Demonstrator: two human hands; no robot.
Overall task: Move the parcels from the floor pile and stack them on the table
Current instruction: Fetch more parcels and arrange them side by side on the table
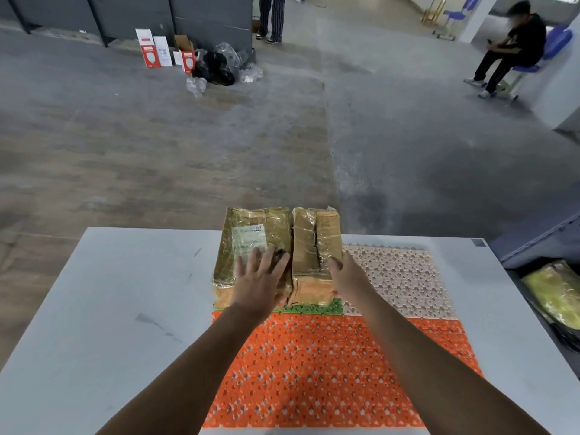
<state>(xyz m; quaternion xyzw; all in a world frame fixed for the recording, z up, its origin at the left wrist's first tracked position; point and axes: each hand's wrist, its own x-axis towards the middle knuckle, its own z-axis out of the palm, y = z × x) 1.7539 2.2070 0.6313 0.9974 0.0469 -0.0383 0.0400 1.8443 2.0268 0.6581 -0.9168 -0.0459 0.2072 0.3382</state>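
Note:
Two taped cardboard parcels stand side by side at the far edge of the white table (110, 293). The left parcel (248, 233) bears a white label; the right parcel (317, 243) has a split down its taped top. My left hand (259, 277) lies flat with fingers spread on the left parcel's top. My right hand (346, 276) presses against the near right side of the right parcel, its fingers partly hidden. Both parcels rest on a mat of interlocking tiles, orange (314, 365) near me, green (314, 307) under the parcels, pale (395, 277) at the right.
A yellow-green bagged parcel (554, 293) lies in a dark bin right of the table. On the concrete floor beyond are red-and-white boxes (150, 51) and plastic bags (219, 64). A person sits on a blue chair (508, 54) at the far right; another stands at the back (271, 17).

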